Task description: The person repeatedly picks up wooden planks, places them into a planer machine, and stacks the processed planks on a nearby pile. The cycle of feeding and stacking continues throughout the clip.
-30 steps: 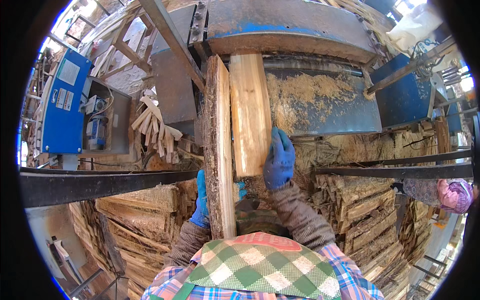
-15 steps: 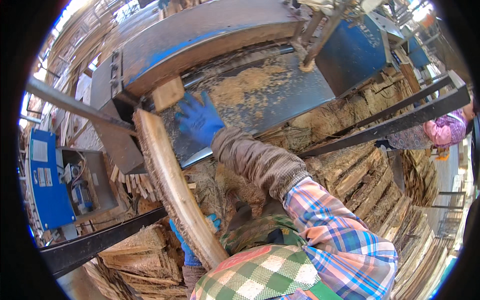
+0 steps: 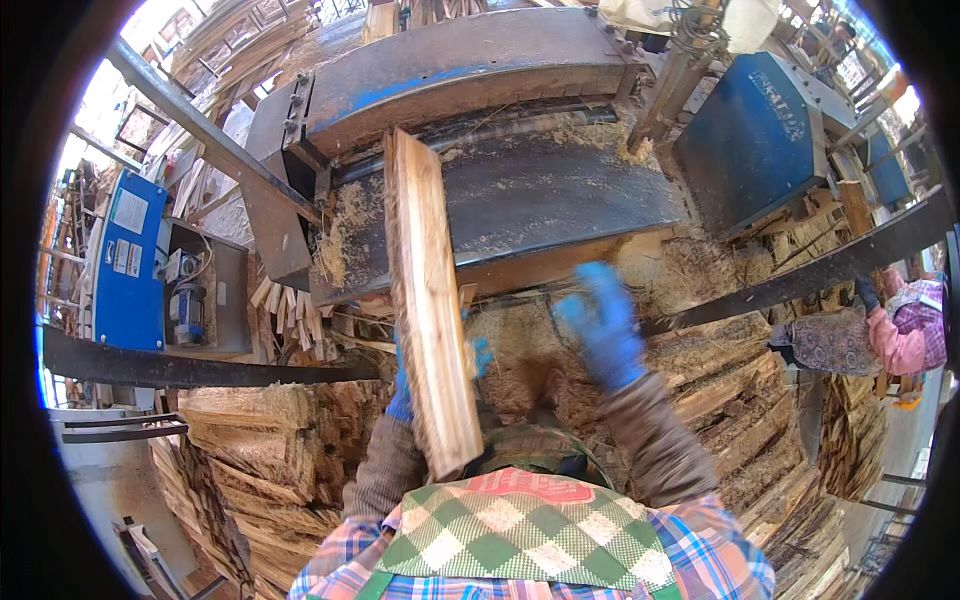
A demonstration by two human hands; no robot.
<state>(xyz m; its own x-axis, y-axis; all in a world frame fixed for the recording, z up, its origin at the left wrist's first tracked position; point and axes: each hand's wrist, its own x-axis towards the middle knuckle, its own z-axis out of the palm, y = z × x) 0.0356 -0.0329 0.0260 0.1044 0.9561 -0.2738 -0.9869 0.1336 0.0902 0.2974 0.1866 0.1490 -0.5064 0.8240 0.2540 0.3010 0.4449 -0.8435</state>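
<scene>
A long rough wooden slab (image 3: 428, 300) with bark on its left edge lies lengthwise, its far end on the dark machine table (image 3: 560, 200) strewn with sawdust. My left hand (image 3: 402, 392), in a blue glove, grips the slab near its close end from underneath, and is mostly hidden by it. My right hand (image 3: 602, 325), also in a blue glove, is blurred in the air to the right of the slab, fingers spread, holding nothing.
A blue and grey machine housing (image 3: 460, 70) stands behind the table. A blue control box (image 3: 128, 265) is at the left. Stacks of wood slabs (image 3: 760, 420) lie at the right and lower left. Another person's sleeve (image 3: 900, 335) shows at the right edge.
The second, wider board that lay beside the slab is gone from the table. My right hand has drawn back from the far end of the table toward me. The view has swung.
</scene>
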